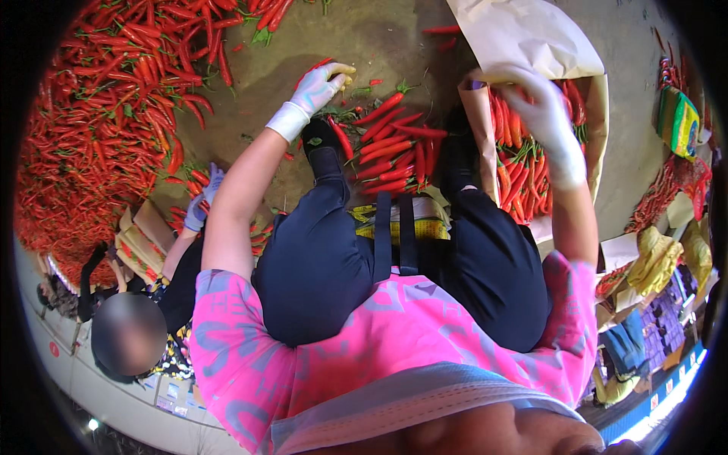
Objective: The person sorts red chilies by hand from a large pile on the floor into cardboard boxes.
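Observation:
My left hand (pixel 319 86), in a whitish glove, hangs over the floor, fingers bent. A red chili shows behind it; whether the hand touches it I cannot tell. My right hand (pixel 526 96), gloved too and blurred, is at the upper left part of an opened brown paper bag (pixel 596 131); its fingers are too smeared to read. Red chilies with green stems (pixel 520 182) fill the bag. Between my feet lies a smaller pile of red chilies (pixel 392 151), with one chili (pixel 340 138) beside my left shoe.
A large heap of red chilies (pixel 108 114) covers the floor at the left. Near it a co-worker's gloved hands (pixel 205 196) handle chilies beside another paper bag (pixel 149 227). A green and yellow sack (pixel 679 122) and more chilies lie at the far right.

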`<action>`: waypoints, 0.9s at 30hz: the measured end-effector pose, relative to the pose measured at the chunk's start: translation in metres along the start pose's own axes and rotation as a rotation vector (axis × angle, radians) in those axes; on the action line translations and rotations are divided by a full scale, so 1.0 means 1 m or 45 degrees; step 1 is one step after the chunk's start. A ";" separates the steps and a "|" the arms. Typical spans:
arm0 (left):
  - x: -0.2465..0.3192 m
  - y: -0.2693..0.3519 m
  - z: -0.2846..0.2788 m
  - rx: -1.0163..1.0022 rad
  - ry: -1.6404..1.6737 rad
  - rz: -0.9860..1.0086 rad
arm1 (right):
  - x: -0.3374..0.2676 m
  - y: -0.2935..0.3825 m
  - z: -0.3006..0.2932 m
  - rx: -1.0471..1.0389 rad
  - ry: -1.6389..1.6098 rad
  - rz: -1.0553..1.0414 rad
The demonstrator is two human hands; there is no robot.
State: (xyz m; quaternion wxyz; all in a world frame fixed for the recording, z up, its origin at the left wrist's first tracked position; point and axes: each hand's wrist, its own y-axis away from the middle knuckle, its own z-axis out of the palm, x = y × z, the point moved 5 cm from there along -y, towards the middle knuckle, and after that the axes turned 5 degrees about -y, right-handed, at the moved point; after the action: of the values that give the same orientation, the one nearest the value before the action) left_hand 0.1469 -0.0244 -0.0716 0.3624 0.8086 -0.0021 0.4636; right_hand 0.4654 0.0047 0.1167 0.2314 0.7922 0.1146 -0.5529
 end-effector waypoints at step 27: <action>-0.036 -0.047 -0.164 1.270 -0.263 0.270 | 0.060 -0.358 0.155 0.292 0.781 -0.082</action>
State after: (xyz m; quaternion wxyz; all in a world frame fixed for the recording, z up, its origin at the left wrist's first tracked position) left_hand 0.0197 0.0943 -0.0759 -0.1179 0.9199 0.1013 0.3600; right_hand 0.2032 0.2345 -0.0686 0.0777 0.9387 0.1410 -0.3048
